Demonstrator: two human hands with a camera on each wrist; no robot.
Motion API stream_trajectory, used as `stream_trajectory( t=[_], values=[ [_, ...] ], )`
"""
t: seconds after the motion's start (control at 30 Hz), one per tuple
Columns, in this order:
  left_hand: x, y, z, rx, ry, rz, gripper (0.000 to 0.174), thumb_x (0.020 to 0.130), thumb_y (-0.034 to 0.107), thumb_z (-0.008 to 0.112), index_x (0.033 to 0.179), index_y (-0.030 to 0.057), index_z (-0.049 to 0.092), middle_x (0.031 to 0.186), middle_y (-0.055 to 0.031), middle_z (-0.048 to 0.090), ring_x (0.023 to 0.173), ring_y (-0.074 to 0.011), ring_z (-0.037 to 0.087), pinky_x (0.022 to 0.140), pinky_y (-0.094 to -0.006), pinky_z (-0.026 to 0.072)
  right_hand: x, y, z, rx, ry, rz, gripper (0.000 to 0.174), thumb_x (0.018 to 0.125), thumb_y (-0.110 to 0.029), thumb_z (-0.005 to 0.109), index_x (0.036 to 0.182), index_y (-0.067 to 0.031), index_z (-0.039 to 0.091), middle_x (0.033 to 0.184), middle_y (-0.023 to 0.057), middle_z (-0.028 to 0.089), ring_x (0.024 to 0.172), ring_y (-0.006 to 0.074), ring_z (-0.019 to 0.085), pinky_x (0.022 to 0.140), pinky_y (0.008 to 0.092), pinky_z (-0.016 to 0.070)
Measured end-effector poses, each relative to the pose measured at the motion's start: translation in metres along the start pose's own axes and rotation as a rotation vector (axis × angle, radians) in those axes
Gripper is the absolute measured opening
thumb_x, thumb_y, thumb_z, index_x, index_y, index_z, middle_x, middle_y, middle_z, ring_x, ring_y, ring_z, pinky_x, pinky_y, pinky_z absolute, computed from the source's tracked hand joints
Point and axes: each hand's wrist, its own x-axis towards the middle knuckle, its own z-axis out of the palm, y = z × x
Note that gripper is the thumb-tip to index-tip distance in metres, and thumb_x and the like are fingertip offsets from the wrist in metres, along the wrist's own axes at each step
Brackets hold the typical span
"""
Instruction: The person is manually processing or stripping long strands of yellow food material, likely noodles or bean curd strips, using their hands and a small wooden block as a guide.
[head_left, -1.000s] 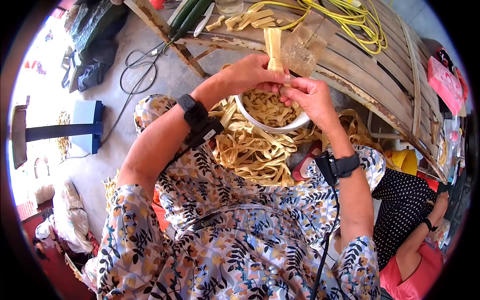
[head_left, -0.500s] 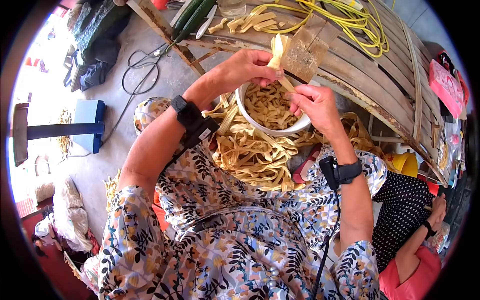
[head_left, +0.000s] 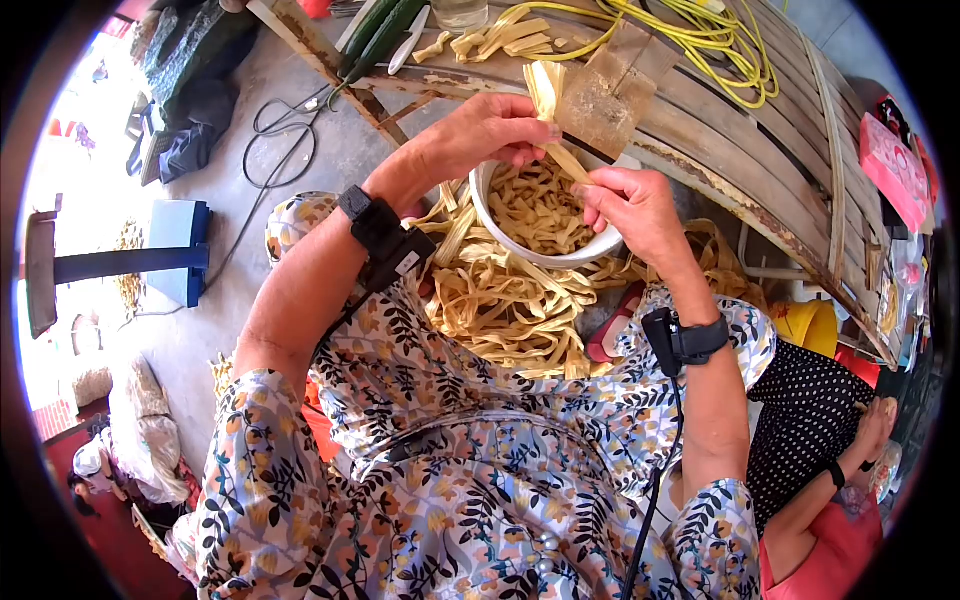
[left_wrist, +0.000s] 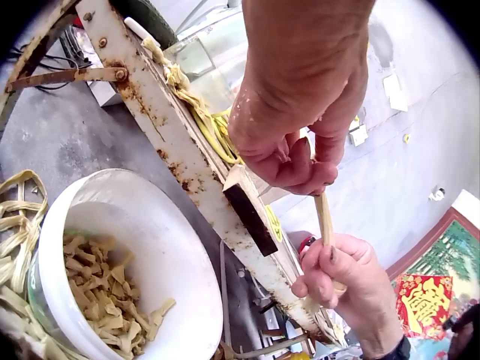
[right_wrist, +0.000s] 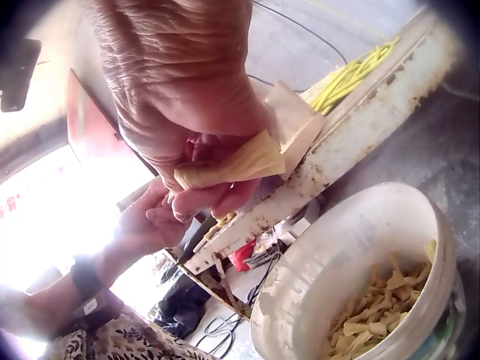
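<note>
In the head view a pale yellow, flat dried strip (head_left: 568, 162) is stretched between the two hands, its frayed, fanned end standing up above the left hand. The left hand (head_left: 490, 135) pinches it just below that fan, thumb against fingers. Lower and to the right, the right hand (head_left: 638, 210) grips the other end. The left wrist view shows a narrow length of the strip (left_wrist: 324, 219) between both hands. A folded or knotted part of the strip (right_wrist: 196, 177) lies by the right hand's fingers in the right wrist view. Below the hands is a white bucket (head_left: 487, 225) holding many short knotted pieces (head_left: 540, 210).
Long loose strips (head_left: 510, 310) lie heaped before the knees. A slatted bench (head_left: 720, 160) with a rusty edge carries a wooden block (head_left: 605, 100), yellow cord (head_left: 690, 45), cucumbers (head_left: 385, 40) and more strip pieces (head_left: 510, 35). Another person's arm (head_left: 820, 505) is at lower right.
One second ago the fingertips of both hands met at the strip. The right hand has since drawn away down and right, leaving the strip stretched between them.
</note>
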Motion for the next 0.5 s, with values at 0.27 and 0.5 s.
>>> stream_trajectory(
  t=[0.27,0.5],
  values=[
    [-0.001,-0.002,0.010,-0.141,-0.046,-0.031,0.019,0.084,0.020,0.057,0.091,0.0028,0.061,0.070,0.0003,0.056,0.059,-0.0029,0.050,0.052,-0.0145,0.0400,-0.004,0.005,0.000,-0.081,-0.014,0.013,0.011,0.081,-0.006,0.056,0.077,0.0037,0.061,0.059,0.0019,0.057,0.051,0.0054,0.052,0.047,0.0195,0.0427],
    [0.004,-0.005,0.006,0.128,0.095,0.034,0.019,0.084,0.021,0.057,0.086,0.0028,0.063,0.066,0.0011,0.055,0.059,-0.0038,0.049,0.053,-0.0163,0.0402,0.003,0.001,-0.001,-0.055,0.020,0.017,0.012,0.081,-0.006,0.055,0.078,0.0033,0.061,0.058,0.0017,0.057,0.050,0.0056,0.052,0.048,0.0195,0.0430]
  ],
)
